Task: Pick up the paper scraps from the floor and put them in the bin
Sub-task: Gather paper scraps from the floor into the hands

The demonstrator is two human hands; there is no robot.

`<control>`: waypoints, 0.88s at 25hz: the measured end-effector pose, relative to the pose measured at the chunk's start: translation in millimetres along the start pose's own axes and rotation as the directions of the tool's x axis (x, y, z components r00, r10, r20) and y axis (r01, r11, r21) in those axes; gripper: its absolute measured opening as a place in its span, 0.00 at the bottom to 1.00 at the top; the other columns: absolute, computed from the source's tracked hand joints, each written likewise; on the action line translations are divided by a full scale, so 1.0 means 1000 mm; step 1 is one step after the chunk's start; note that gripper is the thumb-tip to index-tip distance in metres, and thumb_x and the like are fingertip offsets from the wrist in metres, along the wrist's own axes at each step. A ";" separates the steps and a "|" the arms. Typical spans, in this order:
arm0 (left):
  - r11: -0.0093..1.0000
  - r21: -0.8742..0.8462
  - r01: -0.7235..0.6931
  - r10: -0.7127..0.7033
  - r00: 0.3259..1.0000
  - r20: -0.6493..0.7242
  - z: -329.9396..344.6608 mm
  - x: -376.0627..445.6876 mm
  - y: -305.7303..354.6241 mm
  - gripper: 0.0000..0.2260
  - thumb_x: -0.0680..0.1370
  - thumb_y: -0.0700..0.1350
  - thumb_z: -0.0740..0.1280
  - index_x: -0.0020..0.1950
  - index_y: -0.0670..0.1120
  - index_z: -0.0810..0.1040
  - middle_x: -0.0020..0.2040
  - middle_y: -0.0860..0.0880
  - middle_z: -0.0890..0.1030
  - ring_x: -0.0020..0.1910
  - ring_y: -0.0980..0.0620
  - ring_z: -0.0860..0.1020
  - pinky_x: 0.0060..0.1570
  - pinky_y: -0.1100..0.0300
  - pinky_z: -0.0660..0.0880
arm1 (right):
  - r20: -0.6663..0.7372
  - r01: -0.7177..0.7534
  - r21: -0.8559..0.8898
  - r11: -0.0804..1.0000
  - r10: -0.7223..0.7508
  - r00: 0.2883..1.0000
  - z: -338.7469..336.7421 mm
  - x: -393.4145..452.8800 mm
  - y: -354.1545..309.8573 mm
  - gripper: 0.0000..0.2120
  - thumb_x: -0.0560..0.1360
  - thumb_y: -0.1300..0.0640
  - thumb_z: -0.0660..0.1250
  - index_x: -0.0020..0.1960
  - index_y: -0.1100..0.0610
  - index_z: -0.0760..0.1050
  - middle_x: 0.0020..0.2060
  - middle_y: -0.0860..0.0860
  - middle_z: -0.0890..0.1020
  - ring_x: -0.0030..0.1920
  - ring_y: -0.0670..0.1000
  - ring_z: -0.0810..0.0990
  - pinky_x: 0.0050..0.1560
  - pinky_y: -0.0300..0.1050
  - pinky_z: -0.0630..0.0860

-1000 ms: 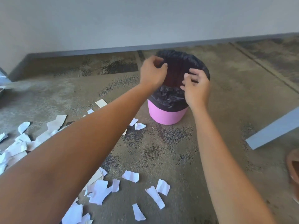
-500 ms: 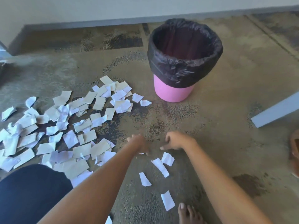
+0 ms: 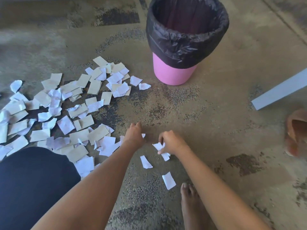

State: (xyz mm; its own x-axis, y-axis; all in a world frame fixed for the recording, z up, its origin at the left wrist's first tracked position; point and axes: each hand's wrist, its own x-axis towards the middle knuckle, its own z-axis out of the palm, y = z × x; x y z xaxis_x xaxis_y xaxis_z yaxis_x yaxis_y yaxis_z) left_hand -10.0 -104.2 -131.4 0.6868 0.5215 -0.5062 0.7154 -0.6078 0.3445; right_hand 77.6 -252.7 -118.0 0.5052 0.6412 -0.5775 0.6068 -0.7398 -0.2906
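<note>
Your hands have dropped from the bin (image 3: 174, 75) to the floor: the right hand (image 3: 171, 143) now pinches a scrap (image 3: 157, 145), the left hand (image 3: 134, 136) curls over another (image 3: 143, 135), restarting collection.

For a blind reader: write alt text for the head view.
Two hands reach to a speckled floor: the right hand pinches a white scrap, the left hand curls over another. A big pile of paper scraps lies left; a pink bin with a black liner stands ahead.
</note>
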 end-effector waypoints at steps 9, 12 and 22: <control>0.942 0.221 -0.253 0.222 0.963 0.155 -0.019 0.013 -0.009 0.09 0.73 0.44 0.68 0.51 0.44 0.82 0.54 0.45 0.79 0.60 0.46 0.74 0.60 0.54 0.73 | 0.532 0.588 -0.228 0.776 -0.406 0.743 -0.007 -0.002 -0.016 0.07 0.67 0.58 0.78 0.38 0.55 0.80 0.40 0.51 0.83 0.39 0.50 0.79 0.36 0.42 0.68; 0.919 0.229 -0.322 0.279 0.939 0.203 -0.017 0.011 -0.015 0.07 0.70 0.50 0.72 0.45 0.49 0.81 0.53 0.49 0.70 0.58 0.49 0.68 0.59 0.50 0.72 | 0.692 0.750 -0.168 0.639 -0.465 0.551 -0.003 -0.017 -0.008 0.05 0.68 0.61 0.76 0.43 0.57 0.82 0.50 0.50 0.81 0.44 0.46 0.75 0.41 0.41 0.65; 0.848 0.177 -0.500 0.275 0.700 0.659 -0.018 -0.009 0.011 0.10 0.66 0.43 0.76 0.40 0.51 0.77 0.45 0.48 0.83 0.46 0.48 0.82 0.52 0.49 0.80 | -0.157 -0.365 0.520 0.772 0.506 0.848 0.122 -0.132 0.083 0.14 0.70 0.59 0.73 0.54 0.54 0.75 0.45 0.53 0.84 0.43 0.56 0.83 0.39 0.50 0.75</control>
State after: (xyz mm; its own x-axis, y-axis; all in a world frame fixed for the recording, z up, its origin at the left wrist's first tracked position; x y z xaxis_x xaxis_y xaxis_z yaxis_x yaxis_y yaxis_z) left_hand -6.4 -104.8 -109.3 0.5934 -0.1970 -0.7804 0.2404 -0.8819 0.4054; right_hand -13.9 -423.8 -159.3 0.8319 0.2012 -0.5171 -0.0349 -0.9111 -0.4106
